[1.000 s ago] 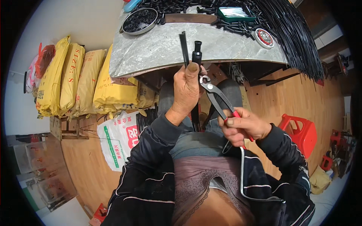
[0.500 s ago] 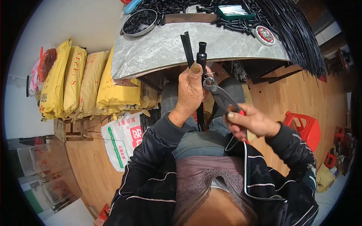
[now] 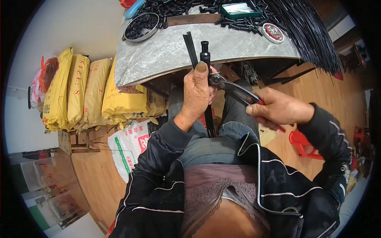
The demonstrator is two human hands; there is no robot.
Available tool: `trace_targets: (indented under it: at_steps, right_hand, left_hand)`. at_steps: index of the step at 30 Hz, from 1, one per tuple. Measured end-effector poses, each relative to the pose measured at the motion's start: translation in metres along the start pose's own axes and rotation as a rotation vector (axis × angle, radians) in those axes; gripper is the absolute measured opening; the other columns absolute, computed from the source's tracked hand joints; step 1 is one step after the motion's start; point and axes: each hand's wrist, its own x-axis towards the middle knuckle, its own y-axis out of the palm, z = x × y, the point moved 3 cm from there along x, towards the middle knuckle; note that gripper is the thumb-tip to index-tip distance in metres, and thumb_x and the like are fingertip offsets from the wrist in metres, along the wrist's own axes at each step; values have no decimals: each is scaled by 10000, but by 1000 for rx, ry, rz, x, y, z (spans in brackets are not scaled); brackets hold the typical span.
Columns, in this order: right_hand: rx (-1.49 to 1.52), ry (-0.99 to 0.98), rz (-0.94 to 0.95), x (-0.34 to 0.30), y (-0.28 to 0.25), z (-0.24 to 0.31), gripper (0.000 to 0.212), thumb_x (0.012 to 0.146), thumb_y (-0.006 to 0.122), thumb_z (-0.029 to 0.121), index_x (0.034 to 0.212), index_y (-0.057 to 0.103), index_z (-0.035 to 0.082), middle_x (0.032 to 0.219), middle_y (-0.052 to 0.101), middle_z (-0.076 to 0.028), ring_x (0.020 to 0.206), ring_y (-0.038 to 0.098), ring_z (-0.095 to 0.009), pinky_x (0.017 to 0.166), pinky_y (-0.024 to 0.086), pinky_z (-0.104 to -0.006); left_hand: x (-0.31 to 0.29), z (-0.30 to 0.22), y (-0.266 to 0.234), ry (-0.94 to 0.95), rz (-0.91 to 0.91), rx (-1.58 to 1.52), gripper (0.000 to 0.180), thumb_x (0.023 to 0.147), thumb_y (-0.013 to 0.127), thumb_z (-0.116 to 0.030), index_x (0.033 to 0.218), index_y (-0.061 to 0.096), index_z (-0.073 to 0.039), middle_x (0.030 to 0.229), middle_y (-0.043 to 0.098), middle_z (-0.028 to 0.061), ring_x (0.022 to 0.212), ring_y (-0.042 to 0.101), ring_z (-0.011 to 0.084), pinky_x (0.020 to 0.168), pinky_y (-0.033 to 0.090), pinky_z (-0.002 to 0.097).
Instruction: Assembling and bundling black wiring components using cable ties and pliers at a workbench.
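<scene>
My left hand point(image 3: 196, 93) is wrapped round a slim black umbrella frame, its thumb pointing up along it. Above the thumb stands a stepped black cylindrical part point(image 3: 205, 50). Beside that rises a tight bunch of thin black ribs point(image 3: 190, 47). More black ribs point(image 3: 210, 121) hang below the fist toward my lap. A short pale wire end point(image 3: 214, 73) sticks out next to the jaws. In my right hand point(image 3: 279, 106) are red-handled pliers point(image 3: 238, 90). Their jaws meet the frame's right side by my left fingers; whether they grip the wire cannot be made out.
Beyond my hands is a grey marbled table point(image 3: 166, 49), with a round bowl point(image 3: 141, 27) of black parts, a green box point(image 3: 241, 10), a red-and-white round tin point(image 3: 273, 32) and a long heap of black ribs point(image 3: 307, 37). Yellow sacks point(image 3: 57, 89) stand left; a red stool point(image 3: 303, 144) stands right.
My right hand has moved right and up, swinging the pliers' handles flatter while the jaws stay by the frame. The frame and left hand have shifted slightly left.
</scene>
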Motion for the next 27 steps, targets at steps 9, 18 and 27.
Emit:
trace_targets:
  at_steps: [9, 18, 27]
  right_hand:
    - [-972, -356, -577, 4, 4, 4, 251, 801, 604, 19, 968, 417, 2, 789, 589, -218, 763, 612, -397, 622, 475, -451]
    - [-827, -665, -1013, -2, -16, 2, 382, 653, 626, -93, 950, 429, 46, 898, 504, -132, 835, 518, -338, 723, 408, -378]
    - [-902, -655, -1080, 6, -12, -3, 375, 633, 619, -104, 941, 456, 35, 928, 501, -127, 870, 516, -315, 738, 394, -356]
  left_hand:
    - [4, 3, -5, 19, -37, -30, 619, 906, 431, -635, 866, 535, -26, 510, 367, -33, 388, 352, 52, 363, 284, 216]
    - [7, 7, -9, 42, -40, -116, 566, 867, 522, -616, 844, 485, -52, 527, 367, -45, 394, 352, 38, 356, 286, 209]
    - [9, 8, -7, 30, -87, -85, 497, 843, 619, -544, 830, 459, -73, 517, 376, -35, 385, 365, 56, 348, 287, 219]
